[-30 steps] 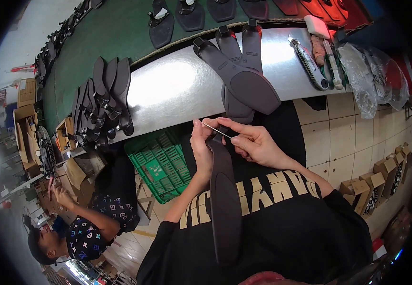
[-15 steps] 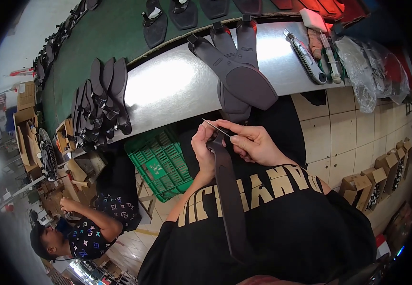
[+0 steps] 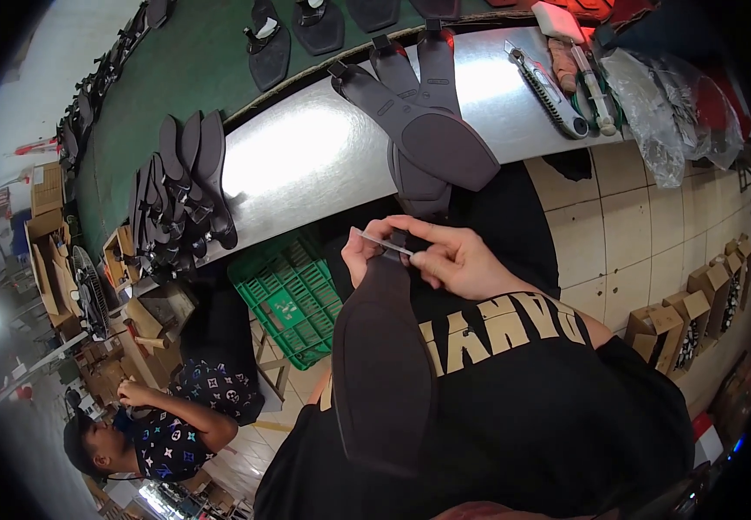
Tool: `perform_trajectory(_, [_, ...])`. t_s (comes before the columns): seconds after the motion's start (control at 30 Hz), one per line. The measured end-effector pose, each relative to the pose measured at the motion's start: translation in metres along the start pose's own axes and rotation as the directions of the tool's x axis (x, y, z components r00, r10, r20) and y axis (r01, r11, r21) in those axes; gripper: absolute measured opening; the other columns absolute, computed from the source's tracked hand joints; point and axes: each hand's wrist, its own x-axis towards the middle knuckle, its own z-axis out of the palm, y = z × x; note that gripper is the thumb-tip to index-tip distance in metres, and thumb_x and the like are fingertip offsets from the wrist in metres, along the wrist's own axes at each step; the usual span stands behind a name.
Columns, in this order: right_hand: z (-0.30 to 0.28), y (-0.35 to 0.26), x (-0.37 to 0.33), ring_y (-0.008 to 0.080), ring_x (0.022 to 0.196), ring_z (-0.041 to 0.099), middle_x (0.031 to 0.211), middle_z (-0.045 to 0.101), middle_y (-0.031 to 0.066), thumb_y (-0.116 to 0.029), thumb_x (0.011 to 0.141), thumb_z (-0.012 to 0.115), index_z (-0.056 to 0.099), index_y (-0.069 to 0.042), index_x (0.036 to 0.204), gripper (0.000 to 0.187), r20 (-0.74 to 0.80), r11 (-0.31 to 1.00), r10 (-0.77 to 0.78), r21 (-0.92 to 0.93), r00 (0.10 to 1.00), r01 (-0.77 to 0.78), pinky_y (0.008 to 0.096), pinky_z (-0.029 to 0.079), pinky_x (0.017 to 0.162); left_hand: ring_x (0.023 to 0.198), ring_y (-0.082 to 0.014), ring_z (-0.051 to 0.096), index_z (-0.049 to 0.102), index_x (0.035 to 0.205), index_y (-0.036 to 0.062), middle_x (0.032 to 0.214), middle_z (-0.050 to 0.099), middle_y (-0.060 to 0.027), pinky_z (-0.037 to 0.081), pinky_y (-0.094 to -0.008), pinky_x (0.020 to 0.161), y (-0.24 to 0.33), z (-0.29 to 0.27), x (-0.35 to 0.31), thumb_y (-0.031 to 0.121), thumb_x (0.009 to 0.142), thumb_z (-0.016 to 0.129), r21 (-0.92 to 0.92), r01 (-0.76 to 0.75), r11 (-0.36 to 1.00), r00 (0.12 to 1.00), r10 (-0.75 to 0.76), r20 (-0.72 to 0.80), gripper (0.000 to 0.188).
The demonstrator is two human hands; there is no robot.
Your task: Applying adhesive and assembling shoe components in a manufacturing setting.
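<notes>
From my end I count one dark-brown, flat-soled shoe (image 3: 384, 364) just off the near edge of the shiny silver metal bench (image 3: 280, 165). Left hand (image 3: 358, 257) grips its narrow end, partly blocked by the shoe; right hand (image 3: 455, 260) pinches one thin pale rod (image 3: 386, 243). On the bench: three overlapping dark heeled soles (image 3: 449, 143), one grey snap-off cutter (image 3: 549, 91), one clear syringe (image 3: 594, 91). Gold block lettering (image 3: 523, 325) runs across the black shirt (image 3: 566, 416).

Dark shoe sole (image 3: 384, 373): had turned from near edge-on to broad face, wide end swung leftward. Left hand (image 3: 356, 258): wrist had become covered by the sole. Thin rod (image 3: 382, 242): had tipped flatter. Co-worker's hand (image 3: 137, 393): had drawn nearer the head.
</notes>
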Motion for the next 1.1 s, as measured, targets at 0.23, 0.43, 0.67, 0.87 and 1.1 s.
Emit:
perform_trajectory(0.23, [0.000,0.010,-0.002,0.0018,0.062,0.041,0.074,0.054,-0.0041,0.003,0.095,0.047,0.051,-0.012,0.139,0.047,-0.009,0.999,0.035,0.036,0.999,-0.035,0.0177,0.036,0.058,0.061,-0.0179,0.053,0.065,0.094,0.0026,0.074,0.060,-0.0066,0.040,-0.0290,0.057,-0.010,-0.015,0.003,0.053,0.095,0.033,-0.081,0.026,0.996,0.997,-0.019,0.078,0.060])
perform_trajectory(0.43, [0.002,0.010,-0.002,0.0021,0.061,0.039,0.071,0.051,-0.0051,0.002,0.095,0.048,0.052,-0.012,0.138,0.045,-0.017,0.998,0.018,0.064,1.000,-0.017,0.0175,0.033,0.055,0.059,-0.0185,0.053,0.063,0.091,0.0027,0.076,0.062,-0.0080,0.040,-0.0284,0.053,-0.010,-0.017,0.003,0.051,0.092,0.037,-0.089,0.018,0.996,0.999,-0.014,0.042,0.055])
perform_trajectory(0.67, [-0.002,0.010,-0.004,0.0023,0.060,0.038,0.069,0.048,-0.0049,0.000,0.097,0.048,0.052,-0.014,0.138,0.043,-0.008,0.997,0.041,0.068,0.999,-0.040,0.0172,0.033,0.054,0.059,-0.0169,0.052,0.061,0.093,0.0023,0.078,0.061,-0.0066,0.040,-0.0270,0.053,-0.013,-0.023,0.006,0.045,0.093,0.035,-0.092,-0.008,0.996,0.977,0.028,0.211,0.050])
perform_trajectory(0.87, [-0.004,0.003,-0.007,0.0020,0.058,0.037,0.066,0.046,-0.0057,-0.001,0.097,0.048,0.051,-0.014,0.139,0.044,0.031,0.969,0.199,0.145,0.979,-0.201,0.0171,0.032,0.052,0.060,-0.0153,0.051,0.061,0.092,0.0019,0.080,0.060,-0.0067,0.038,-0.0254,0.053,-0.017,-0.025,0.005,0.043,0.093,0.034,-0.073,-0.091,0.993,0.949,0.108,0.295,0.049])
perform_trajectory(1.1, [-0.002,0.000,-0.004,0.0014,0.056,0.039,0.064,0.047,-0.0053,0.001,0.095,0.047,0.048,-0.013,0.141,0.048,0.028,0.999,0.035,0.008,0.999,-0.035,0.0169,0.033,0.051,0.065,-0.0157,0.051,0.062,0.097,0.0005,0.094,0.064,-0.0108,0.040,-0.0268,0.058,-0.007,-0.010,0.000,0.042,0.094,0.032,-0.060,-0.001,0.998,0.987,0.010,0.160,0.051])
